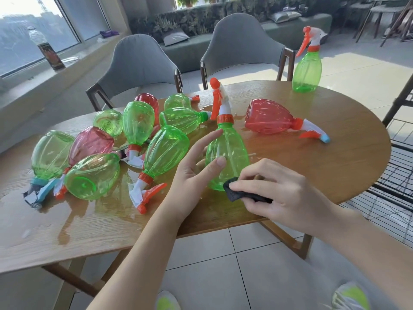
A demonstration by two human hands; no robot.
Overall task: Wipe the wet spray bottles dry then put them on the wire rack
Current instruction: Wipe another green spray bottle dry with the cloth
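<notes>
A green bottle [226, 153] stands upright near the front edge of the table [335, 157], its orange trigger head pointing up and a bit to the left. The left hand [196, 168] is at its left side with fingers straight and spread; the thumb tip lies on the bottle body, the forefinger reaches up toward the neck. If the other fingers touch the bottle I cannot tell. The right hand [279, 191] has its fingers curled and pressed together, pinching a dark cloth [243, 193] against the bottle's bottom right part.

To the left lies a pile [125, 148] of bottles on their sides — mostly green, approx. two or three red — on wet wood, w/ water pooled around them. A red bottle [270, 117] lies alone on its side just behind and to the right of the held one, nozzle to the right. One more green bottle, the far bottle [308, 68], stands upright at the far right edge, well apart from the rest.

The rack [400, 175] — black wire — is at the right, beside the table. Two grey chairs [143, 63] stand behind the table.
</notes>
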